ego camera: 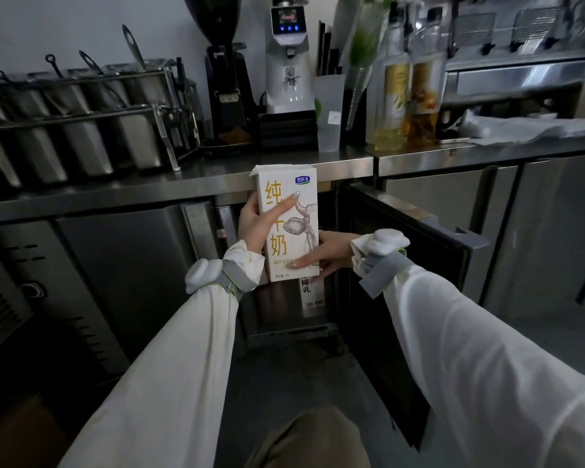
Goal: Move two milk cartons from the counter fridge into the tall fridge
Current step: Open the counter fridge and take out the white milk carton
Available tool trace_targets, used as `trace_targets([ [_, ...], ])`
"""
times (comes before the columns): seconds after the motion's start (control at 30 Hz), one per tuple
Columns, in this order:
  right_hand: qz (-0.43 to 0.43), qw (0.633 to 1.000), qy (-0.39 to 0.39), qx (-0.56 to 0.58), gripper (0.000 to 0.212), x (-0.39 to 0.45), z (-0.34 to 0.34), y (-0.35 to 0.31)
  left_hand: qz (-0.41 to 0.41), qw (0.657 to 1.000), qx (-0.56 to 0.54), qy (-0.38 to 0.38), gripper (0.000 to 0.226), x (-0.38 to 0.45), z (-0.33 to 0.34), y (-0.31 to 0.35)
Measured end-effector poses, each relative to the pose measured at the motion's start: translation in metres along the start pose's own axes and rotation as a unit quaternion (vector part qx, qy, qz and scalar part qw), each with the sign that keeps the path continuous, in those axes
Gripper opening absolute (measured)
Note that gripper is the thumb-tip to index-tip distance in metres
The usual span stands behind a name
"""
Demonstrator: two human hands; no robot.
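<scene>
Milk carton (287, 224), white and upright, sits just above frame centre, held in front of the open counter fridge (321, 319) and below the steel counter's edge (183, 184). Nearest, two white sleeves rise from 7 and 5 o'clock. The left hand (255, 228) wraps the carton's upper left side, a finger laid across its front; the right hand (331, 255) clasps the lower right corner, thumb on the front and fingers behind. Both hands grip this one carton.

To do this step well, I would judge that one hand should take the carton's full weight low on its body, freeing the other for a second carton and the open fridge door (416, 275) at 3 o'clock. Keeping it upright guards against leaks if it has been opened; that cannot be told.

Its front bears large yellow characters 纯牛奶, partly covered, and a blue logo reading 君乐宝 at the top right, with a line drawing of a cow. Behind and below it, at 6 o'clock from the carton, a second pack (309, 292) in the fridge shows 椰 and 乳. Farther off, at 12 o'clock, stands a white grinder (289, 62); bottles (407, 92) with blurred labels stand at 1 o'clock.
</scene>
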State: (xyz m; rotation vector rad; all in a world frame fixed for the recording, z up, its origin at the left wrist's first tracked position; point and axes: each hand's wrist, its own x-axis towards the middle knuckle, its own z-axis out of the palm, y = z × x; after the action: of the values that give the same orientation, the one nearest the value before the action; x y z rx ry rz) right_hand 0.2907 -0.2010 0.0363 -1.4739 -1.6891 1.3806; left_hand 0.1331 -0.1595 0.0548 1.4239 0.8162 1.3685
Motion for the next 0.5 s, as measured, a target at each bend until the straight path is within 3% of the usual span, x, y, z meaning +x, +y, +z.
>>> trace_targets([
  [0.2,0.078,0.958,0.057,-0.271,0.055,-0.037,-0.011,-0.03,-0.015,0.998,-0.052,-0.012,0.039,-0.012,0.006,0.007],
  [0.27,0.096,0.915,0.144,-0.365,0.052,-0.051,-0.019,-0.03,-0.012,0.998,-0.052,-0.019,0.04,-0.018,0.008,0.009],
  [0.33,0.083,0.888,0.256,-0.372,0.041,-0.063,-0.029,-0.022,-0.008,0.998,-0.062,-0.026,0.04,-0.027,0.011,0.015],
  [0.4,0.105,0.83,0.336,-0.434,0.033,-0.073,-0.034,-0.018,-0.01,0.997,-0.072,-0.029,0.04,-0.032,0.014,0.018],
  [0.5,0.201,0.711,0.411,-0.534,0.053,-0.085,-0.039,-0.011,-0.011,0.997,-0.07,-0.032,0.041,-0.04,0.017,0.023],
])
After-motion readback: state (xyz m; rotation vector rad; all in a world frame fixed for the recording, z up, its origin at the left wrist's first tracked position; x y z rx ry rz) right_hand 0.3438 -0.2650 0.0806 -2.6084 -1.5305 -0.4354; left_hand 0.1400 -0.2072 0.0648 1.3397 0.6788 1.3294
